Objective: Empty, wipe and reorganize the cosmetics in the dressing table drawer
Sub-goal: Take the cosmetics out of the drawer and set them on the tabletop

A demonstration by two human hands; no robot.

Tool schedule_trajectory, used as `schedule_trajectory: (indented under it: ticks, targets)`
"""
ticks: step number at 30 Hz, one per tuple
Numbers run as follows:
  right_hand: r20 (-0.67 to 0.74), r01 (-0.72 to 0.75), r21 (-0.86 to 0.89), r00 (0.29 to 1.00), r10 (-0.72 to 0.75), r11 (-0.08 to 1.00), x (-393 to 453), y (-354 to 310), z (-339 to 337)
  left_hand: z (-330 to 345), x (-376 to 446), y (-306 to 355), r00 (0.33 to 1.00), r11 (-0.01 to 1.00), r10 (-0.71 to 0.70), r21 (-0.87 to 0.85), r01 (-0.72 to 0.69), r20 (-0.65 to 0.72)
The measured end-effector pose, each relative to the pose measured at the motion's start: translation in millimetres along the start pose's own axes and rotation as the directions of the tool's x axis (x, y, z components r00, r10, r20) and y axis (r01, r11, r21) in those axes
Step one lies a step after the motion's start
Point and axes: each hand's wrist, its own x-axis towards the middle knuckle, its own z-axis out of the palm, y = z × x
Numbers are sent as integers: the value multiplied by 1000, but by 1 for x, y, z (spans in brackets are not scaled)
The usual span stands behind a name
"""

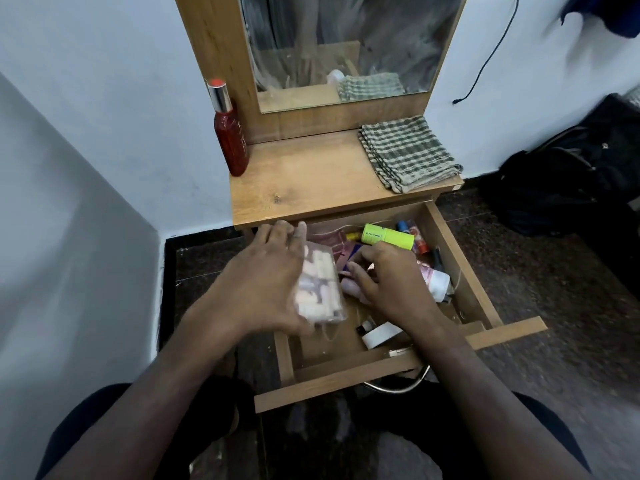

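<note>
In the pulled-out wooden drawer (pixel 457 258) below the tabletop, both your hands are at work. Your left hand (pixel 263 275) grips a clear, boxy plastic case (pixel 320 285) packed with pale cylindrical pieces, fingers curled over its top and thumb under its near end, holding it above the drawer's left side. Your right hand (pixel 384 275) reaches among the loose cosmetics, fingers bent down into them; what they hold, if anything, you cannot tell. Around it lie one yellow-green tube (pixel 388 236), one white bottle (pixel 438 284) and one white tape roll (pixel 381 335) near the front. On the smooth wood-grain top (pixel 311 188) stand one glossy red bottle (pixel 231 133) with a metallic collar and one folded checked cloth (pixel 408 152), coarse-woven, under the mirror (pixel 346 46).
</note>
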Motion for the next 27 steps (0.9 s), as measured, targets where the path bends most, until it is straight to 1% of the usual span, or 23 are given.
schedule_trajectory:
  ticks: [1, 2, 3, 4, 5, 6, 7, 8, 10, 11, 12, 13, 14, 15, 16, 18, 20, 21, 22, 24, 25, 27]
  targets:
    - [-21, -8, 40, 1000, 9, 999, 0, -1, -2, -3, -3, -9, 1000, 996, 13, -85, -14, -7]
    - [-36, -31, 105, 999, 35, 994, 0, 0, -4, -5, -4, -17, 999, 985, 31, -166, -37, -43]
    - [-43, -62, 208, 996, 72, 976, -2, 0, -7, -3, -3, -21, 993, 969, 35, -238, -62, -116]
    - [-32, -106, 367, 991, 127, 924, -3, 0, -10, 3, -1, -23, 975, 946, 7, -315, -78, -221]
    - [14, -170, 564, 980, 196, 808, -3, -3, -13, 10, 2, -21, 939, 912, -52, -398, -94, -341]
    - [92, -239, 740, 962, 256, 629, -3, -7, -15, 16, 5, -15, 884, 873, -121, -472, -121, -451]
    - [178, -297, 847, 940, 291, 440, -2, -12, -16, 21, 9, -8, 824, 838, -184, -524, -154, -536]
    - [236, -327, 899, 923, 305, 293, 0, -18, -16, 25, 13, -1, 772, 811, -238, -558, -176, -589]
    - [288, -330, 939, 909, 300, 100, 5, -28, -17, 28, 21, 12, 696, 783, -324, -595, -183, -641]
    - [302, -322, 946, 910, 283, 25, 7, -33, -19, 29, 25, 18, 660, 777, -357, -602, -183, -661]
    - [305, -315, 949, 916, 260, -5, 7, -36, -21, 30, 28, 23, 624, 772, -384, -608, -187, -680]
    - [295, -307, 951, 925, 238, 14, 5, -39, -23, 31, 31, 29, 595, 764, -408, -615, -193, -693]
    - [277, -301, 950, 936, 217, 83, 3, -42, -24, 31, 34, 34, 572, 759, -424, -620, -199, -702]
    - [246, -280, 945, 948, 200, 167, 3, -44, -25, 31, 37, 36, 563, 757, -428, -620, -204, -707]
    - [207, -247, 945, 960, 190, 216, 2, -45, -25, 32, 39, 36, 566, 765, -414, -610, -208, -713]
    - [115, -168, 949, 972, 203, 266, 5, -43, -24, 34, 43, 27, 590, 810, -353, -553, -196, -726]
    - [8, -92, 919, 977, 215, 383, 11, -39, -26, 36, 43, 13, 612, 873, -286, -464, -151, -737]
    - [-39, -60, 894, 977, 210, 444, 16, -36, -28, 38, 42, 5, 604, 892, -272, -432, -134, -749]
    - [-72, -38, 873, 976, 206, 487, 21, -35, -30, 39, 42, -3, 580, 898, -281, -423, -123, -765]
    - [-112, -14, 835, 975, 194, 551, 38, -33, -35, 39, 45, -17, 514, 878, -348, -465, -114, -784]
    - [-129, -7, 807, 974, 187, 591, 49, -35, -38, 38, 49, -23, 498, 864, -381, -492, -110, -779]
    - [-143, -9, 742, 975, 171, 671, 76, -36, -42, 36, 56, -32, 502, 865, -391, -495, -86, -771]
